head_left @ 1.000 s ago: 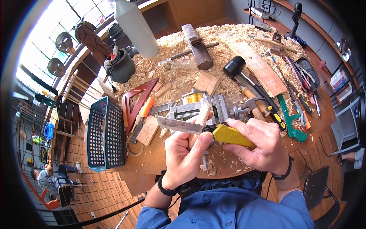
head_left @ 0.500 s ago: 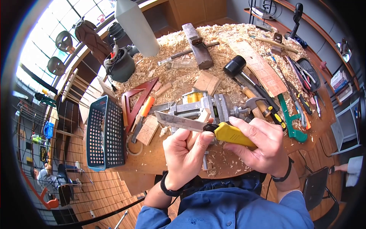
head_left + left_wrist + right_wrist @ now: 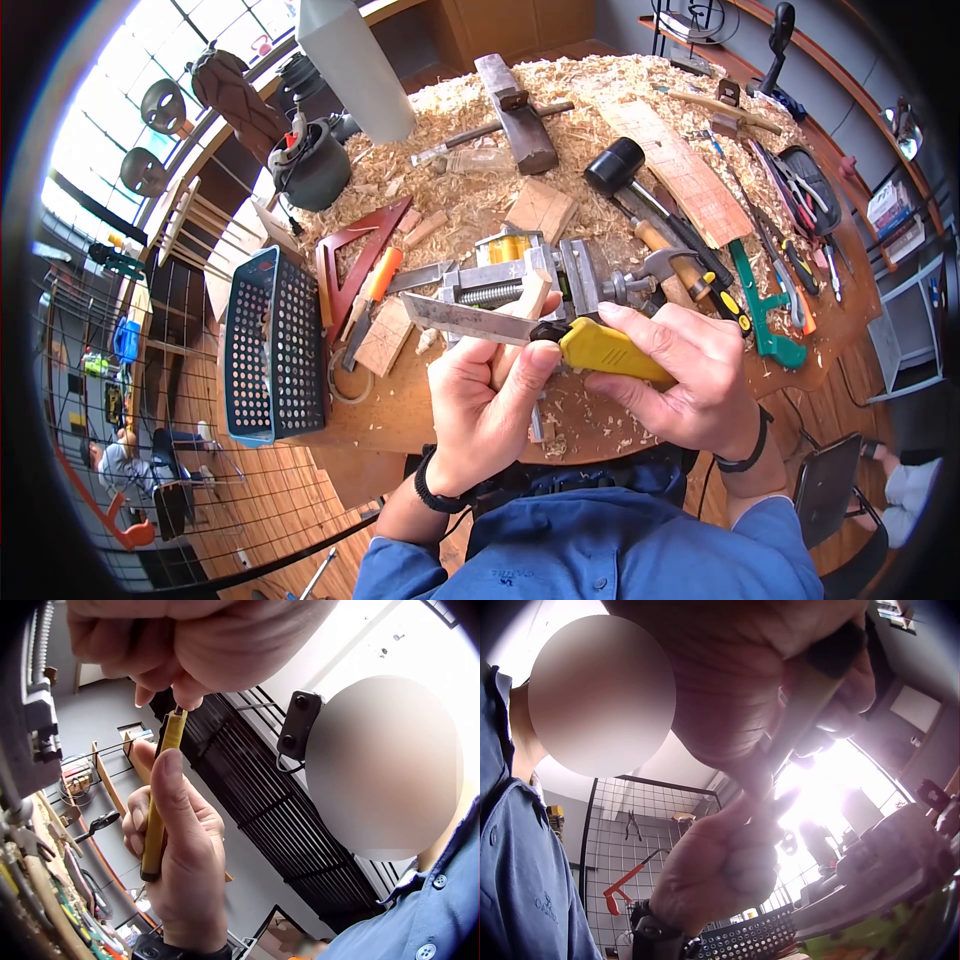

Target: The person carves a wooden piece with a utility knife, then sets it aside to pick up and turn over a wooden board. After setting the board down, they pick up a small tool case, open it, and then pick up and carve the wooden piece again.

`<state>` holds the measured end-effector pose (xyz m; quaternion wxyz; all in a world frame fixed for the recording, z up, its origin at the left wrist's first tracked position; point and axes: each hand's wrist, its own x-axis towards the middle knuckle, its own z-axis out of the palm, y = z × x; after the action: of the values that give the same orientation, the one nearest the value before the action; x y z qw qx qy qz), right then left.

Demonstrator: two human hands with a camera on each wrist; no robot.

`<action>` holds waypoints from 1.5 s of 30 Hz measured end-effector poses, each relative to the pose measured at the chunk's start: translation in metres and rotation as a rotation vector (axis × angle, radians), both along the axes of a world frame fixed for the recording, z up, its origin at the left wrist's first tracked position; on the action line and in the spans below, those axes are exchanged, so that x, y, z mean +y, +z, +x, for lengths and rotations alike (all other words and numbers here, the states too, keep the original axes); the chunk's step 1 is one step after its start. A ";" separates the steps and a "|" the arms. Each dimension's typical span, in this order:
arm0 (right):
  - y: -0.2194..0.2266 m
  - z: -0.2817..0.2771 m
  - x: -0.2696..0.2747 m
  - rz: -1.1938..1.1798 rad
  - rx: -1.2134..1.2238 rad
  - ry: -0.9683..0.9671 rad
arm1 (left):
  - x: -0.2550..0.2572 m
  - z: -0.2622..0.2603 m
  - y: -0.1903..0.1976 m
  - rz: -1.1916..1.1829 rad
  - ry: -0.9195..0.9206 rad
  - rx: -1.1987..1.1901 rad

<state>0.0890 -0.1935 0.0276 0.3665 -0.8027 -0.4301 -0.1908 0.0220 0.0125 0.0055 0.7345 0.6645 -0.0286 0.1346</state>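
In the head view the left hand [image 3: 483, 400] grips a small wooden stick [image 3: 533, 296], its thumb at the base of a folding knife's blade [image 3: 470, 320]. The right hand [image 3: 690, 375] holds the knife's yellow handle [image 3: 610, 353], thumb along the top. The blade points left and crosses over the stick. A metal vise [image 3: 580, 285] stands just beyond both hands. The left wrist view shows the right hand [image 3: 184, 840] round the yellow handle [image 3: 155, 832]. In the right wrist view the left hand [image 3: 720, 870] is below the right hand [image 3: 735, 682].
A perforated basket [image 3: 275, 350], red triangle [image 3: 345, 290], orange-handled knife [image 3: 380, 275] and wood block [image 3: 385, 338] lie left. Beyond are a plane [image 3: 520, 125] and shavings [image 3: 440, 215]. Rightward are a black mallet [image 3: 614, 166], hammer [image 3: 680, 272] and green saw handle [image 3: 765, 320].
The hands, stick and knife hold nearly the same pose. The head view has shifted slightly, and a person at the far right edge has come further into view.
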 end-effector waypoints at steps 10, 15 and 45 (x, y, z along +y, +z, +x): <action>0.000 -0.002 0.002 -0.011 -0.055 -0.087 | 0.004 0.003 -0.003 0.060 0.023 0.036; 0.000 0.003 0.002 0.197 0.022 -0.159 | 0.003 0.005 0.009 -0.244 -0.064 0.098; 0.000 0.005 -0.002 -0.016 0.021 0.005 | -0.003 0.001 0.007 -0.227 -0.210 0.127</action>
<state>0.0942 -0.1957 0.0281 0.3651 -0.8066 -0.4294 -0.1780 0.0230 0.0098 0.0129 0.8154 0.5776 -0.0360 0.0173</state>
